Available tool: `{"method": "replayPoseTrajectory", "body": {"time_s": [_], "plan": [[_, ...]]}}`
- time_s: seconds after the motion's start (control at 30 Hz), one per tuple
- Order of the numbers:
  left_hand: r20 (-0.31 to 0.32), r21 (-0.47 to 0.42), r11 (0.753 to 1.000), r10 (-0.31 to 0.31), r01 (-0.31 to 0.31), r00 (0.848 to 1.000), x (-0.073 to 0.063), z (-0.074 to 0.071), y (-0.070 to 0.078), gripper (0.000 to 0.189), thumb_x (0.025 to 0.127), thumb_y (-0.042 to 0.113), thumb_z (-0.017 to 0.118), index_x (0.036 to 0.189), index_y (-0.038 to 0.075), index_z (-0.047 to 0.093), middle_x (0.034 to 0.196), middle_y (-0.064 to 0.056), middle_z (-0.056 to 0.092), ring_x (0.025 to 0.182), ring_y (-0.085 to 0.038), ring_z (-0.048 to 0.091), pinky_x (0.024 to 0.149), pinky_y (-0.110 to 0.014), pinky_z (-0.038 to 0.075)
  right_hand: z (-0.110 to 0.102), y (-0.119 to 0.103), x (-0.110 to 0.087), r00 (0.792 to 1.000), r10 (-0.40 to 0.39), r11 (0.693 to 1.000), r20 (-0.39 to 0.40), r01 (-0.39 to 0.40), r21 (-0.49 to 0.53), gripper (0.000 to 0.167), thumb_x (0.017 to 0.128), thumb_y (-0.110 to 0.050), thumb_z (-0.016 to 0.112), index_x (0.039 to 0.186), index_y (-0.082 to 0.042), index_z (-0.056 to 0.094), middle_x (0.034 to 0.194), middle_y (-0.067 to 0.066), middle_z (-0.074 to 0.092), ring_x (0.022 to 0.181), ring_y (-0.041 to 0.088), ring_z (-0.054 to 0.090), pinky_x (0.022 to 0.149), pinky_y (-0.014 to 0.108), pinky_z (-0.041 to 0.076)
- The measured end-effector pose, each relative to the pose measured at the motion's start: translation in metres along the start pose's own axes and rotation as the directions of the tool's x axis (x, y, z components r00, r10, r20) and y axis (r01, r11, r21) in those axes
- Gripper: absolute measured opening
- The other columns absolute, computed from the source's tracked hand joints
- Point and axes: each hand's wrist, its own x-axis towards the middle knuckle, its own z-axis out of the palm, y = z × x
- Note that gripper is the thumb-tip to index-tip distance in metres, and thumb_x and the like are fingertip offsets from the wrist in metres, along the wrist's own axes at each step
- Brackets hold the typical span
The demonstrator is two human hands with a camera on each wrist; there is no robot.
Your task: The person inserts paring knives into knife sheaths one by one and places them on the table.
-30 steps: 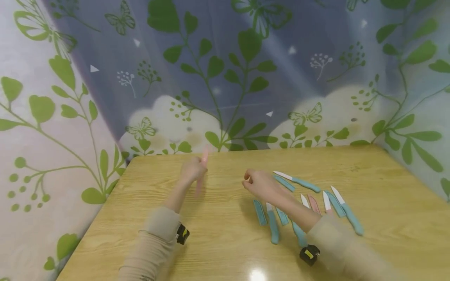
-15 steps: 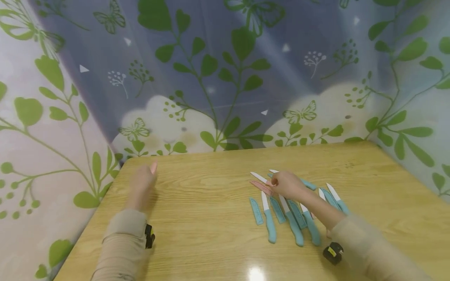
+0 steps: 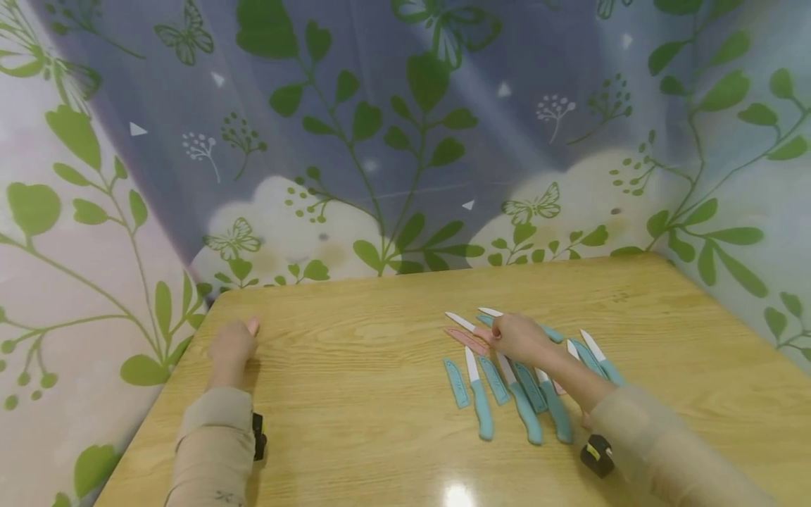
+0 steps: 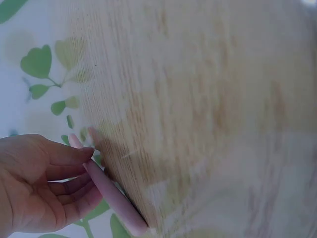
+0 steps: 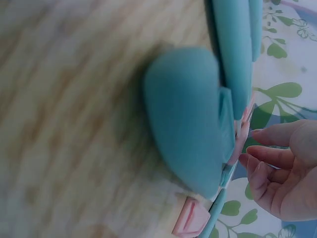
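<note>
At the table's left side my left hand [image 3: 233, 346] pinches a slim pink knife handle [image 4: 114, 193] between thumb and fingers; whether a sheath covers its blade cannot be seen. In the left wrist view its lower end is close to the tabletop. My right hand [image 3: 519, 338] is over the knives on the right, its fingertips pinching the handle of a pink knife [image 3: 459, 322] with a bare white blade. Beside that blade lies a pink sheath [image 3: 465, 340]. Parts of several knives are hidden under the right hand and forearm.
Several turquoise-handled knives [image 3: 481, 408] with bare white blades lie around the right hand, with turquoise sheaths [image 3: 456, 384] between them. The wooden table [image 3: 342, 394] meets a leaf-patterned curtain [image 3: 355, 141] at the back.
My left hand has carried the pink knife from the middle back to the table's left side. My right hand has moved right, onto the pink knife's handle.
</note>
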Motion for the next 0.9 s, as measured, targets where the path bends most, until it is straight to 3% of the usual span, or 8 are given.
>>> {"method": "replayPoseTrajectory", "body": {"time_s": [0.2,0.43,0.53,0.63,0.7,0.77,0.83,0.9], "plan": [[-0.012,-0.014,1.000,0.016,-0.016,1.000,-0.002,0.000,-0.005,0.065,0.102,0.037,0.020,0.108,-0.021,0.050,0.113,-0.041,0.047,0.100,-0.051,0.051,0.077,-0.052,0.047,0.004,0.004,0.004,1.000,0.015,1.000,0.001,-0.015,-0.004,0.024,0.089,-0.010,0.058,0.067,-0.004,0.059,0.055,0.001,0.047,0.047,0.011,0.039,0.044,0.021,0.032],[-0.021,-0.032,0.998,0.052,-0.052,0.998,-0.006,-0.001,-0.010,0.069,0.101,0.041,0.026,0.103,-0.022,0.052,0.110,-0.041,0.050,0.097,-0.050,0.053,0.082,-0.052,0.045,0.005,0.005,0.005,1.000,-0.003,1.000,0.005,0.003,0.010,0.040,0.094,-0.020,0.056,0.057,-0.005,0.055,0.048,-0.002,0.042,0.043,0.010,0.036,0.043,0.019,0.031],[-0.019,-0.031,0.997,0.073,-0.073,0.997,-0.005,-0.002,-0.007,0.061,0.101,0.036,0.028,0.099,-0.018,0.055,0.108,-0.039,0.051,0.094,-0.048,0.053,0.079,-0.052,0.045,0.005,0.005,0.006,1.000,0.006,1.000,0.012,-0.006,0.022,0.040,0.093,-0.018,0.057,0.055,-0.006,0.054,0.047,-0.003,0.040,0.043,0.009,0.035,0.043,0.019,0.030],[-0.066,-0.034,0.990,0.134,-0.137,0.989,-0.002,-0.005,0.005,0.037,0.096,0.019,0.038,0.091,-0.013,0.055,0.098,-0.034,0.055,0.081,-0.041,0.054,0.069,-0.048,0.047,0.005,0.006,0.006,1.000,0.007,1.000,0.013,-0.007,0.006,0.036,0.088,-0.009,0.059,0.053,-0.008,0.051,0.047,-0.004,0.038,0.042,0.008,0.032,0.043,0.019,0.029],[-0.090,-0.022,0.979,0.199,-0.202,0.976,0.000,-0.007,0.020,0.028,0.093,0.013,0.041,0.097,-0.010,0.056,0.100,-0.031,0.056,0.083,-0.040,0.055,0.070,-0.049,0.047,0.006,0.007,0.007,1.000,0.009,1.000,0.012,-0.009,-0.009,0.032,0.084,-0.003,0.060,0.054,-0.009,0.051,0.048,-0.004,0.039,0.043,0.008,0.033,0.044,0.020,0.030],[-0.118,-0.012,0.957,0.288,-0.291,0.950,0.002,-0.006,0.042,0.027,0.090,0.009,0.046,0.104,-0.012,0.055,0.104,-0.030,0.057,0.089,-0.042,0.056,0.075,-0.050,0.048,0.007,0.007,0.008,1.000,0.009,1.000,0.010,-0.009,-0.017,0.032,0.081,-0.001,0.059,0.053,-0.010,0.049,0.048,-0.004,0.039,0.043,0.008,0.032,0.044,0.020,0.029],[-0.145,0.047,0.918,0.396,-0.393,0.907,0.002,-0.002,0.068,0.028,0.091,0.010,0.051,0.110,-0.011,0.056,0.109,-0.028,0.058,0.096,-0.042,0.056,0.079,-0.051,0.047,0.006,0.008,0.009,1.000,0.008,1.000,0.015,-0.007,-0.024,0.027,0.081,-0.001,0.060,0.056,-0.008,0.053,0.050,-0.003,0.043,0.045,0.010,0.037,0.045,0.021,0.032],[-0.166,0.132,0.864,0.503,-0.486,0.848,-0.001,0.007,0.097,0.020,0.089,0.008,0.056,0.101,-0.008,0.061,0.099,-0.023,0.062,0.091,-0.037,0.059,0.077,-0.045,0.050,0.006,0.008,0.009,0.999,0.014,0.999,0.030,-0.013,-0.034,0.024,0.083,-0.004,0.060,0.059,-0.008,0.056,0.053,-0.002,0.047,0.047,0.011,0.041,0.046,0.022,0.035]]}}
